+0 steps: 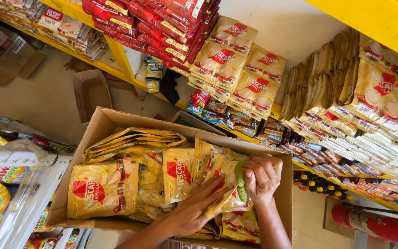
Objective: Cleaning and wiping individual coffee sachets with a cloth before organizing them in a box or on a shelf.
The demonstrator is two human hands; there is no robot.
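Two hands work inside an open cardboard box held near the camera. Left hand: fingers stretched out flat and together, palm down, pressing on a gold sachet pack that lies tilted across the box's right half. Nothing is gripped; the hand only steadies the pack. Right hand: curled tight, knuckles up, fingers clenched on a green cloth that is pressed against the same pack, just beside the left fingertips.

Box contents: more gold sachet packs, some flat, some overlapping; one large one lies face up at the left end, a fanned stack sits along the far wall.

Beyond the box, on the right: yellow shelf carrying rows of gold packs standing on edge and small dark sachet strips below them. Upper middle: red packs stacked on the shelf above.

Far left, on the floor: an empty small carton. Bottom right: a red cylinder lies on the floor.
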